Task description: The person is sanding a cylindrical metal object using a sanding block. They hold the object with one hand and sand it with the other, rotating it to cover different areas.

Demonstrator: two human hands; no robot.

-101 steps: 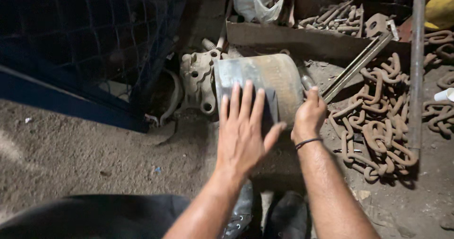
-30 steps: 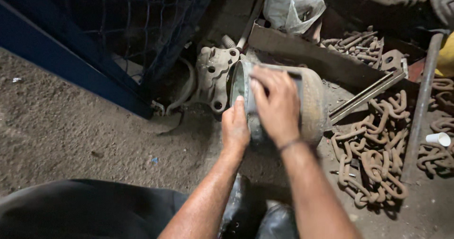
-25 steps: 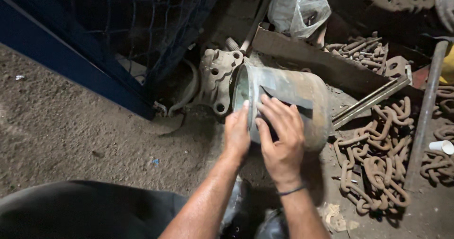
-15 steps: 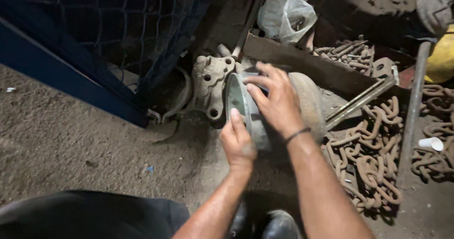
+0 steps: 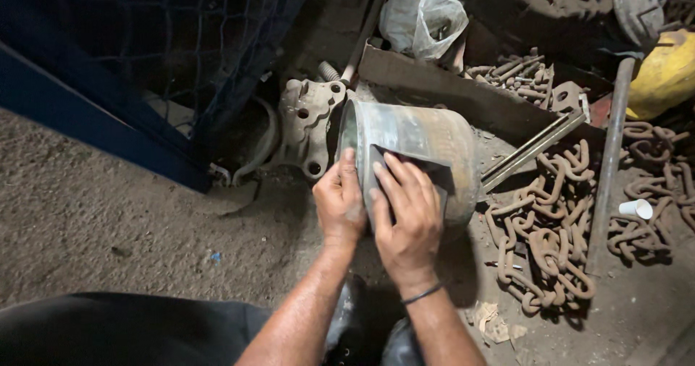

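Note:
A worn metal cylinder point(image 5: 427, 138) lies on its side on the dirt floor in front of me. My left hand point(image 5: 339, 205) grips its near rim, thumb against the open end. The fingers of my right hand point(image 5: 407, 217), which has a dark band at the wrist, are spread flat on a dark abrasive sheet point(image 5: 428, 172), pressing it onto the cylinder's curved side. Both forearms reach in from the bottom of the view.
A pale cast bracket point(image 5: 308, 123) lies against the cylinder's left end. Heavy rusty chain point(image 5: 550, 243) is piled to the right, beside a long steel rod point(image 5: 612, 156), a flat bar point(image 5: 532, 149) and a small paper cup point(image 5: 635, 208). A blue mesh frame point(image 5: 94, 120) stands on the left.
My right hand has slid back down the cylinder's side toward me with the sheet, after rubbing up and down. My left hand has stayed at the rim.

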